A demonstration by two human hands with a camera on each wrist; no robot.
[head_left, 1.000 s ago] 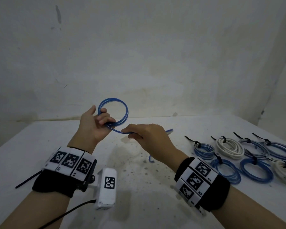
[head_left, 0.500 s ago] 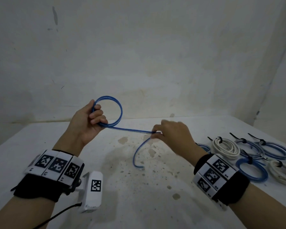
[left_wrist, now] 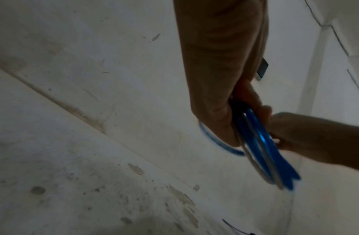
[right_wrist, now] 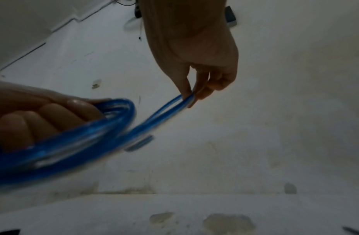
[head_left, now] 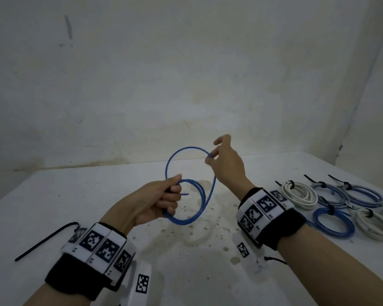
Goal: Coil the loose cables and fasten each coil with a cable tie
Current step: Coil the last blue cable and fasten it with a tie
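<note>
Above the stained white bench [head_left: 97, 206], a person's left hand [head_left: 150, 204] closes its grip around the gathered turns of a blue cable [head_left: 192, 208], seemingly to keep the loops stacked, while the right hand [head_left: 226, 164] pinches the free length between fingertips, arched high to form another turn. Finished coils [head_left: 334, 219], each cinched with a black tie, lie at the right; a loose cable tie [head_left: 44, 241] waits near the left wrist, its far end possibly hidden

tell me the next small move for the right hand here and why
Probably bring the right hand down to the left hand, laying its pinched loop of blue cable onto the turns gripped there. That loop stands wide above the coil; the loose black cable tie comes after.
</note>
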